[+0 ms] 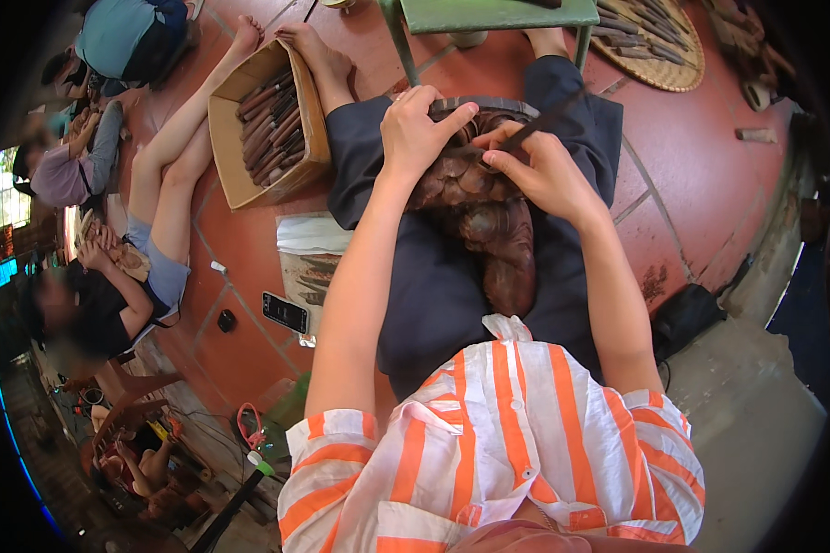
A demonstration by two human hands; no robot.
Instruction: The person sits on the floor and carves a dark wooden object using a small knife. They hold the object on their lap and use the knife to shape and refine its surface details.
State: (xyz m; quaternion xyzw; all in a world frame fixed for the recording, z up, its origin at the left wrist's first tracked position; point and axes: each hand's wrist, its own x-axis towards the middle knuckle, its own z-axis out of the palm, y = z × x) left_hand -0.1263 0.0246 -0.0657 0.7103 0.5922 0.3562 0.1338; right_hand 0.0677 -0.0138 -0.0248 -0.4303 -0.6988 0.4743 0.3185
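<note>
Carving (pixel 489 230): brown wood on lap; left hand (pixel 417 129) presses its top.
Right hand (pixel 546 170): fingers closed around dark tool (pixel 549 120).
Cardboard box (pixel 266 124): open, left of carving, contents unclear.

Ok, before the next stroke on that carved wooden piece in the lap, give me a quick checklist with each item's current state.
1. Left hand steadying the carved wooden piece: ok, resting on its top.
2. Right hand gripping the dark thin tool: ok.
3. Tool tip on the wood: cannot tell, fingers hide it.
4. Piece resting on the lap: ok, lying along the dark trousers.
5. Left fingers out of the tool's line: not ok, they sit close beside it.
</note>
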